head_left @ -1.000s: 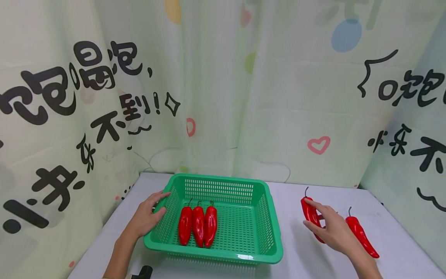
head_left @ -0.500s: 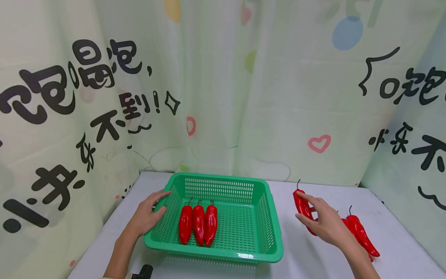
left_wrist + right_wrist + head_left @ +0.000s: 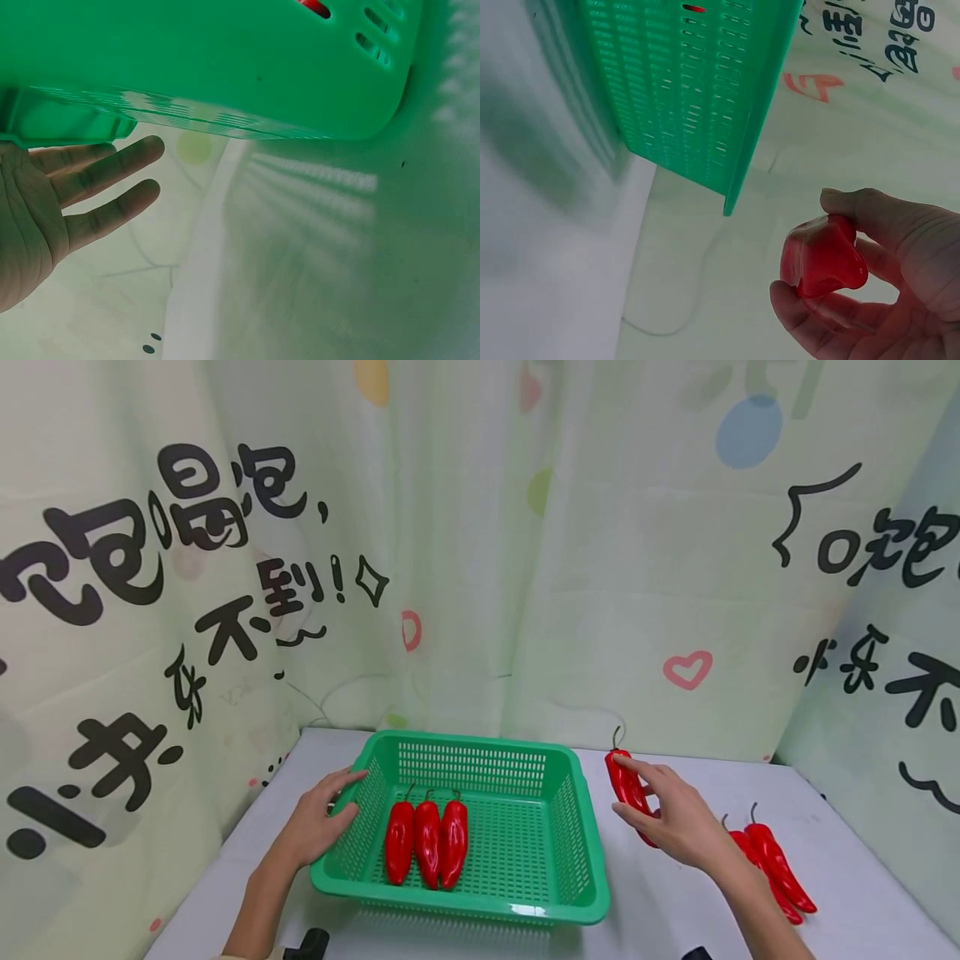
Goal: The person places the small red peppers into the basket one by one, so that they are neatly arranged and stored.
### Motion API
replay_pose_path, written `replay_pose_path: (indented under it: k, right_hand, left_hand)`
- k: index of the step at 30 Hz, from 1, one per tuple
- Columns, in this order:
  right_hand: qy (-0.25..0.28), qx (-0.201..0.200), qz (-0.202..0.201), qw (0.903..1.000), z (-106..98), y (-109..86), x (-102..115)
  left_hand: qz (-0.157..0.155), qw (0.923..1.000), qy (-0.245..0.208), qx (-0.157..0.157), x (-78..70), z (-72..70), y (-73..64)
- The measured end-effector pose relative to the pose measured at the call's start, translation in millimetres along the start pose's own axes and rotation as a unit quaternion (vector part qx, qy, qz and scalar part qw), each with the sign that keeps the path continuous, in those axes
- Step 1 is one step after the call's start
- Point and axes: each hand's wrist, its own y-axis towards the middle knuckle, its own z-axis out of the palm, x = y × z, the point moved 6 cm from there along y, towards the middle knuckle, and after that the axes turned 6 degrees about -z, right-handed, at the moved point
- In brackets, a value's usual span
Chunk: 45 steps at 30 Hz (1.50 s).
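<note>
My right hand pinches a red chili pepper between thumb and fingers, stem up and tilted, just right of the basket. In the right wrist view its glossy, lobed lower end shows between the fingers. Against the left rim of the green plastic basket rests my left hand; in the left wrist view several of its fingers stretch out fairly straight below the rim. Inside the basket, three red peppers lie side by side in the left half, stems toward the back.
Two more red peppers lie together on the white table at the right, partly behind the right forearm. A printed curtain hangs around the back and sides of the table. Dark wrist gear shows at the bottom edge.
My right hand has carried its pepper leftward and a little up, toward the basket. A second pepper on the table has come into view from behind that hand. The left hand has stayed put.
</note>
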Motion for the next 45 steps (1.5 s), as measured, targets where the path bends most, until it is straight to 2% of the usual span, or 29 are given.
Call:
replay_pose_path:
  k: [17, 31, 45]
  right_hand:
    - [0.001, 0.0, -0.039, 0.9992, 2.5, 20.3, 33.7]
    - [0.0, 0.008, -0.054, 0.9985, 8.4, 31.8, 50.5]
    - [0.002, 0.029, -0.094, 0.9952, 15.0, 44.1, 70.6]
  left_hand:
    - [-0.004, 1.0, 0.001, -0.001, -1.5, -0.3, -0.7]
    - [-0.005, 1.0, 0.003, 0.0, -0.5, -0.3, -0.4]
    - [-0.003, 1.0, 0.0, 0.0, -0.6, 0.0, -0.4]
